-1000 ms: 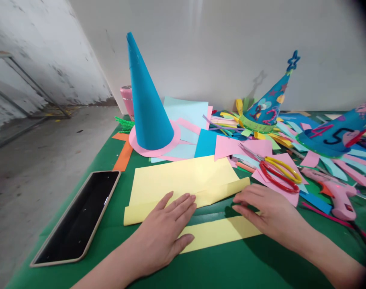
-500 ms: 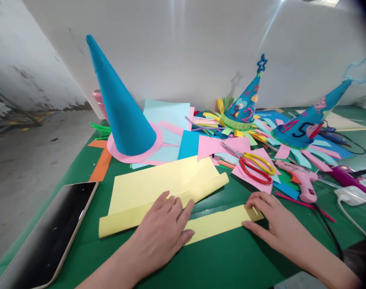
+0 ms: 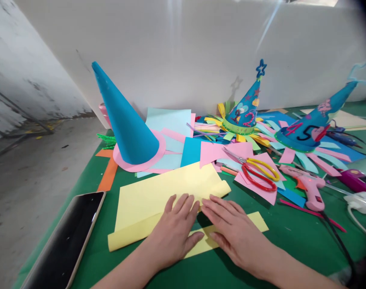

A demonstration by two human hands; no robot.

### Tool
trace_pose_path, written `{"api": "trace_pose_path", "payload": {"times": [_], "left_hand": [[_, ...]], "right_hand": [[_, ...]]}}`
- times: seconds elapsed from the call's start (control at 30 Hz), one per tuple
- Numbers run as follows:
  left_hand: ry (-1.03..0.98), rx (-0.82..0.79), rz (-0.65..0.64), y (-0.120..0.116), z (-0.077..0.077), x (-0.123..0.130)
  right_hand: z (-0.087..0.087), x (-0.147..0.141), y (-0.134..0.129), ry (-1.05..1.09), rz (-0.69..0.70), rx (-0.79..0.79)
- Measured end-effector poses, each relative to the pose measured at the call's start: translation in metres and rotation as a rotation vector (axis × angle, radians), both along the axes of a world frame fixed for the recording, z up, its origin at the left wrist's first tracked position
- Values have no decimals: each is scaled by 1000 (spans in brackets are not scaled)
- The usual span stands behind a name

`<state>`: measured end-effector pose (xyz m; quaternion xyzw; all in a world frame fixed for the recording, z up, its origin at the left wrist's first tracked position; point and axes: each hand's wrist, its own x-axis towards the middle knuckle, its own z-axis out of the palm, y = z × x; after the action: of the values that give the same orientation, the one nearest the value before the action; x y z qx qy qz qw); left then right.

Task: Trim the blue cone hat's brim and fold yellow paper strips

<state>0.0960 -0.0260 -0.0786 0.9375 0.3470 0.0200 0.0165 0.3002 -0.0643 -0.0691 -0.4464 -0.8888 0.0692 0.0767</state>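
Observation:
A yellow paper sheet (image 3: 158,192) lies on the green table, its near edge folded over into a raised flap. My left hand (image 3: 178,230) rests flat on that fold, fingers spread. Beside it my right hand (image 3: 231,228) has its fingers stretched out, the tips at the fold. Under both palms runs a separate yellow paper strip (image 3: 259,221), partly covered by the hands; its right end shows past my right hand. Neither hand grips anything that I can see.
A blue cone hat with a pink brim (image 3: 125,120) stands behind the sheet. Two decorated cone hats (image 3: 244,106) are at the back right. Scissors (image 3: 258,174), a pink glue gun (image 3: 309,184) and paper scraps lie to the right. A phone (image 3: 62,241) is at left.
My right hand has left the strip's right end and moved left to the fold, next to my left hand. My left hand stays on the fold. The view has shifted slightly.

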Motion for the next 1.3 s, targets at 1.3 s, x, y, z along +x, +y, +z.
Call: {"api": "trace_pose_path", "payload": {"times": [1.3], "left_hand": [[122,87,230,-56,8,-99]], "right_hand": [[-26,10,-6,-207,-43,153]]}}
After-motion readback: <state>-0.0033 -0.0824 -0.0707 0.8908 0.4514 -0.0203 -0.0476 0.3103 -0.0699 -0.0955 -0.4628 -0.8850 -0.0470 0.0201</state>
